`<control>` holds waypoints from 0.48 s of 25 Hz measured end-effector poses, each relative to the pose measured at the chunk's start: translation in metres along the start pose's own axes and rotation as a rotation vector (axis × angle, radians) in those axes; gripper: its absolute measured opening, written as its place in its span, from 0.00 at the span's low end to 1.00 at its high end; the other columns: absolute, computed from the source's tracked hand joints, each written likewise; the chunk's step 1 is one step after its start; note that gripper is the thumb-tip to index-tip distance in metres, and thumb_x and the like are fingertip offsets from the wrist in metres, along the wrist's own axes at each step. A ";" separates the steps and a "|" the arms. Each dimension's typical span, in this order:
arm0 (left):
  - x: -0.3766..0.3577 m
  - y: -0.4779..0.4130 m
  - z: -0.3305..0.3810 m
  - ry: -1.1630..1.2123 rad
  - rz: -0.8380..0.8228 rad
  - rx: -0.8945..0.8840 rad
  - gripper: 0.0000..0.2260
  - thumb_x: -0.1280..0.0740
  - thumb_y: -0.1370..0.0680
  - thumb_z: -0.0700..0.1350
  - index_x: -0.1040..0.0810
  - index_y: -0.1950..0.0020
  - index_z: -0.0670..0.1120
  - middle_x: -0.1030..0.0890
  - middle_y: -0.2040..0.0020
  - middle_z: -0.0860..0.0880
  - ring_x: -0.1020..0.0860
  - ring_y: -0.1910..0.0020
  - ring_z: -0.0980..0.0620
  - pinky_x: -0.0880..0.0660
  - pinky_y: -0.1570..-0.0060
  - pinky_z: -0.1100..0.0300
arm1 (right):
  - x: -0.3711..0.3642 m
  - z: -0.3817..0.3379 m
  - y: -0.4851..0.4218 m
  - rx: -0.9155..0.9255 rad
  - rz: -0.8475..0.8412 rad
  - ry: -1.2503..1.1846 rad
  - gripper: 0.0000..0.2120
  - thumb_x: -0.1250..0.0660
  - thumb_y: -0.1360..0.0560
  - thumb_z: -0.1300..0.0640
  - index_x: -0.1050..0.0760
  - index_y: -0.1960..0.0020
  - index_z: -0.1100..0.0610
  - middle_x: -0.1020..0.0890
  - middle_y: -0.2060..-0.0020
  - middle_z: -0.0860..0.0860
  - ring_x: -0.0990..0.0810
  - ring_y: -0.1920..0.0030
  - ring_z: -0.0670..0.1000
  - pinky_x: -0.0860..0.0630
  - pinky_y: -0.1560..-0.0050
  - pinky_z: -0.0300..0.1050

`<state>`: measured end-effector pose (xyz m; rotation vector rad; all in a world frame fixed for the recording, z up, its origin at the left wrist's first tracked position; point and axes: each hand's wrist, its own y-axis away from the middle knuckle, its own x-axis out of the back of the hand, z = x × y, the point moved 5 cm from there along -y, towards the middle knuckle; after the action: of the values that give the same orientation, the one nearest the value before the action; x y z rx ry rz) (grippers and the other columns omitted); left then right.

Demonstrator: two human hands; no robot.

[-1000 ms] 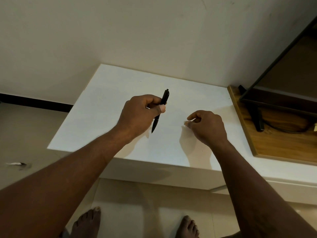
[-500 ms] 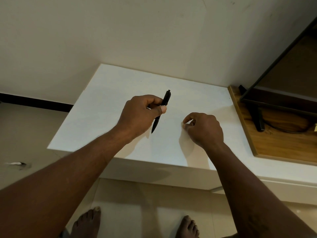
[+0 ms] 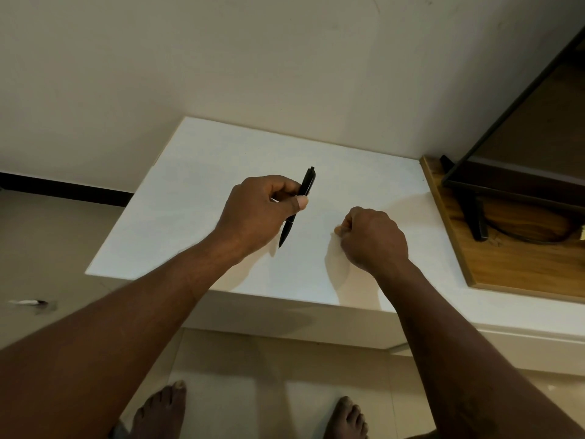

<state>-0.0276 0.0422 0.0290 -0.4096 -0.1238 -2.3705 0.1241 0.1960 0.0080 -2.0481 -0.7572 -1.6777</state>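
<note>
A black pen (image 3: 307,182) stands nearly upright over the middle of the white tabletop (image 3: 190,198), tip pointing down just above the surface. My left hand (image 3: 256,213) grips its middle between thumb and curled fingers. To the right, my right hand (image 3: 373,239) hovers low over the tabletop with its fingers curled into a loose fist, knuckles up. Nothing shows inside it; the fingertips are mostly hidden behind the back of the hand.
A wooden board (image 3: 506,264) lies at the table's right end and carries a dark-framed screen (image 3: 512,185) on a black foot (image 3: 476,217), with a dark cable. A wall backs the table. My bare feet stand on the tiled floor below; a small scrap (image 3: 28,302) lies at left.
My right hand has drawn its fingers in from a pinch into a closer fist and drifted slightly toward me. The left hand and pen have hardly moved.
</note>
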 end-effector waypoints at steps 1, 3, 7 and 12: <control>0.000 0.000 0.000 -0.001 0.000 -0.003 0.05 0.25 0.23 0.50 0.13 0.48 0.56 0.12 0.53 0.54 0.14 0.53 0.54 0.19 0.44 0.45 | 0.003 -0.002 0.000 0.009 0.026 -0.038 0.05 0.34 0.18 0.54 0.22 0.46 0.55 0.15 0.48 0.52 0.17 0.48 0.57 0.19 0.49 0.53; 0.000 0.000 -0.001 0.000 0.003 -0.006 0.05 0.25 0.23 0.51 0.13 0.48 0.56 0.13 0.54 0.54 0.14 0.53 0.54 0.19 0.44 0.44 | 0.009 -0.005 0.000 0.029 0.086 -0.191 0.03 0.35 0.18 0.60 0.23 0.48 0.54 0.13 0.49 0.48 0.16 0.49 0.54 0.18 0.51 0.54; -0.001 -0.002 -0.002 -0.013 0.011 -0.016 0.06 0.25 0.24 0.51 0.13 0.48 0.55 0.13 0.55 0.54 0.15 0.52 0.53 0.18 0.45 0.45 | 0.019 -0.008 0.000 0.051 0.162 -0.482 0.06 0.27 0.21 0.59 0.21 0.54 0.50 0.16 0.59 0.42 0.18 0.57 0.44 0.21 0.59 0.43; -0.002 -0.003 -0.004 -0.057 0.025 -0.045 0.05 0.24 0.24 0.52 0.13 0.50 0.55 0.14 0.60 0.56 0.18 0.62 0.61 0.25 0.63 0.69 | 0.028 -0.009 0.000 0.057 0.195 -0.647 0.06 0.24 0.23 0.59 0.15 0.54 0.48 0.15 0.60 0.41 0.19 0.60 0.38 0.27 0.64 0.27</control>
<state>-0.0295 0.0444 0.0246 -0.4982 -0.0915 -2.3408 0.1214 0.1956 0.0374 -2.5480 -0.7442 -0.8681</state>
